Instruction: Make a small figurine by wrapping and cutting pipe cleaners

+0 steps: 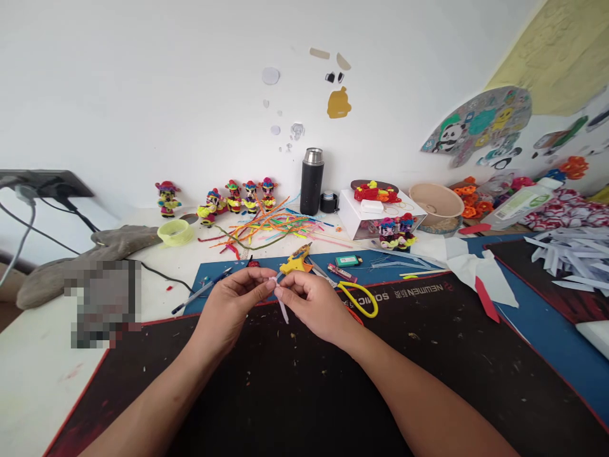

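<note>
While the head view is looking down, the left hand (pixel 240 301) and the right hand (pixel 316 301) are pinching a pale strip (pixel 283 311) between their fingertips, and its lower end is hanging below, above the black mat (pixel 285 387).

My two forearms come up from the lower left and the lower right, and they make a shape like a tent. My left hand (pixel 240 304) and my right hand (pixel 316 304) meet in the middle, fingertips close together. On each hand, thumb and index finger are pinched, the other fingers are curled.
</note>
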`<state>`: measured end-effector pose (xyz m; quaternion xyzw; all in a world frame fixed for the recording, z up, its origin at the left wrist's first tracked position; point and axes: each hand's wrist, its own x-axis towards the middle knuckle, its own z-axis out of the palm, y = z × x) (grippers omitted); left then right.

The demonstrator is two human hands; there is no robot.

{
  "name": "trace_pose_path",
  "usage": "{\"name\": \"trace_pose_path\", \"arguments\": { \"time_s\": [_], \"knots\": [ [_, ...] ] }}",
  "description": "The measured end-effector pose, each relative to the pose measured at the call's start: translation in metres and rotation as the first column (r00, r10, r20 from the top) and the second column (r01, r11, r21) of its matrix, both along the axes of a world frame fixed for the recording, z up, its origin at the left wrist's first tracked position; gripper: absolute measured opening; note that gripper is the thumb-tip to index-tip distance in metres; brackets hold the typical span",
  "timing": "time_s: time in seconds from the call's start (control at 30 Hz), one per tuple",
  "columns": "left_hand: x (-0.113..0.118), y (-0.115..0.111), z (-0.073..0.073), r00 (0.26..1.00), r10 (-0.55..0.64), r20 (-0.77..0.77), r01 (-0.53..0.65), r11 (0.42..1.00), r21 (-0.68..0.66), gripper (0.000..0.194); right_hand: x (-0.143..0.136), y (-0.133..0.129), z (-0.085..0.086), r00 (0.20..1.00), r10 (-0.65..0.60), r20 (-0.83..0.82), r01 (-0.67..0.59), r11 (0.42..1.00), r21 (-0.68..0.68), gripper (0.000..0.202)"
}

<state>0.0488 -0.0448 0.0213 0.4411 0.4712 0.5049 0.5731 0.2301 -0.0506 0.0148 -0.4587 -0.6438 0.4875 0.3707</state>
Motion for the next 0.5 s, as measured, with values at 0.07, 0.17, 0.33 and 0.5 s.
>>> {"name": "trace_pose_path", "arguments": {
  "time_s": [0.07, 0.17, 0.33, 0.5],
  "knots": [
    [-0.0011, 0.0003, -0.0002, 1.0, -0.012, 0.003, 0.012, 1.0, -0.005, 0.032, 0.0004, 0.0, 0.0003, 1.0, -0.002, 0.017, 0.002, 1.0, 0.0, 0.02],
    [-0.0035, 0.0011, 0.0013, 0.998, -0.052, 0.018, 0.053, 0.998, -0.025, 0.037, 0.0009, 0.0002, 0.0015, 1.0, -0.003, 0.025, 0.003, 1.0, -0.005, 0.021],
    [-0.0061, 0.0023, 0.0072, 0.998, -0.064, -0.026, 0.063, 0.997, -0.042, 0.038, 0.0014, 0.0006, 0.0036, 0.999, 0.005, 0.033, -0.005, 1.0, 0.006, 0.024],
    [-0.0078, 0.0034, 0.0077, 0.996, -0.049, -0.078, 0.048, 0.999, -0.015, 0.031, 0.0008, 0.0003, 0.0028, 0.999, 0.01, 0.035, -0.01, 1.0, -0.007, 0.023]
  ]
}}
